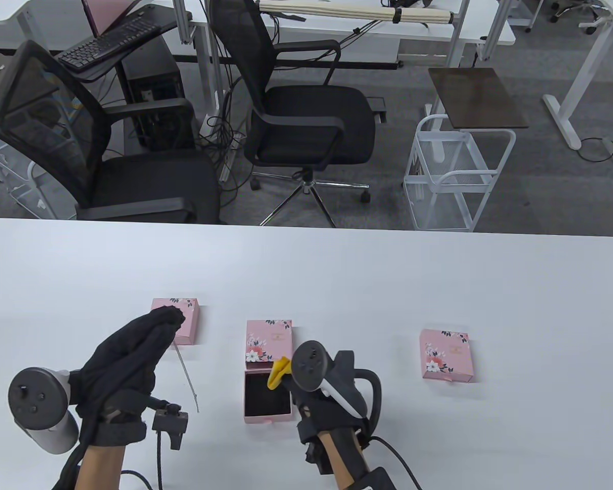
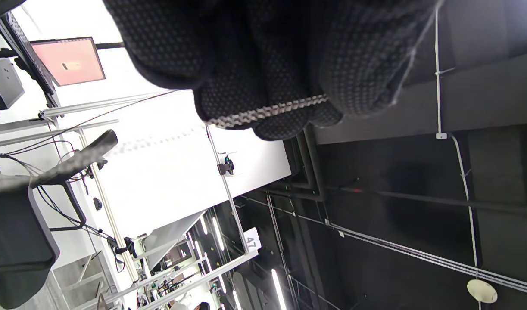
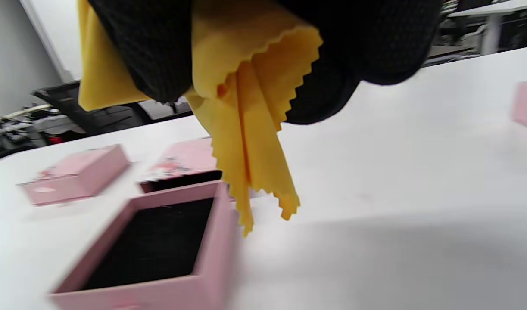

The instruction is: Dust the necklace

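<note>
This is an office: black mesh swivel chairs (image 1: 306, 112) on grey carpet (image 1: 541, 173), white height-adjustable desks (image 1: 582, 76), a keyboard (image 1: 107, 43), a computer tower (image 1: 153, 97) and tangled cables (image 1: 219, 132).

Only legible mark: "47" on small white tag (image 2: 251, 243) fixed to frame rail, left wrist view, about 6 o'clock. Box lid prints too small to read.

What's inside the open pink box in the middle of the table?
The open pink cardboard box shows only a black lining. No necklace shows inside. The yellow cloth held by the right hand covers its far right corner.
</note>
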### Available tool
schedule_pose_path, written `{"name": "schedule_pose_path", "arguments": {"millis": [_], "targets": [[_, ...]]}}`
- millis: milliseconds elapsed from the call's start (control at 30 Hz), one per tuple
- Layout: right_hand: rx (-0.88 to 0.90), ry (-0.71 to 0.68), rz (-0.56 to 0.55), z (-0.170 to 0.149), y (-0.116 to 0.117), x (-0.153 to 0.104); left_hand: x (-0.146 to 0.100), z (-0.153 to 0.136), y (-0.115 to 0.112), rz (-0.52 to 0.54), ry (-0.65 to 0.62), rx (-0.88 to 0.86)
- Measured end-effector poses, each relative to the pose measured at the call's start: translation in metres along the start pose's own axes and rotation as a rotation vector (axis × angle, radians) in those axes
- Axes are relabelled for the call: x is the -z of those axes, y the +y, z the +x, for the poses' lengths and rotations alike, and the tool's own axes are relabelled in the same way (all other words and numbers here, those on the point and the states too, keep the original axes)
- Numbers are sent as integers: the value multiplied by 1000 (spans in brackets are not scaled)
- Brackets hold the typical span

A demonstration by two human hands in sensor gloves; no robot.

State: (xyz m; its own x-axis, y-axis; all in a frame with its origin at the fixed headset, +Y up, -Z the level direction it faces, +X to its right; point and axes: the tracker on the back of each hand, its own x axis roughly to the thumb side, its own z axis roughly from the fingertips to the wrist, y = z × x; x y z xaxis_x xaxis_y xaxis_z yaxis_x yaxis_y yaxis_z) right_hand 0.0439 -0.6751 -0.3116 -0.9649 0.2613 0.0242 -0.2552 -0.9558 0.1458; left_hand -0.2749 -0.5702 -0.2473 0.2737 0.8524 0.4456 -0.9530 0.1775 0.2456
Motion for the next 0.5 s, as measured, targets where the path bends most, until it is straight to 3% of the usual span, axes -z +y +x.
{"name": "schedule_pose_path", "arguments": {"millis": [133,200,500], "targets": [[-41,122,4,-40,18,10,-2,2,-7,-21,-9,15],[-85,181,75,-55,28,14,-3,3,-11,-35,-13,21],[-212,228,257,-59,47,16,-4,1,-22,-67,-13,46]]}}
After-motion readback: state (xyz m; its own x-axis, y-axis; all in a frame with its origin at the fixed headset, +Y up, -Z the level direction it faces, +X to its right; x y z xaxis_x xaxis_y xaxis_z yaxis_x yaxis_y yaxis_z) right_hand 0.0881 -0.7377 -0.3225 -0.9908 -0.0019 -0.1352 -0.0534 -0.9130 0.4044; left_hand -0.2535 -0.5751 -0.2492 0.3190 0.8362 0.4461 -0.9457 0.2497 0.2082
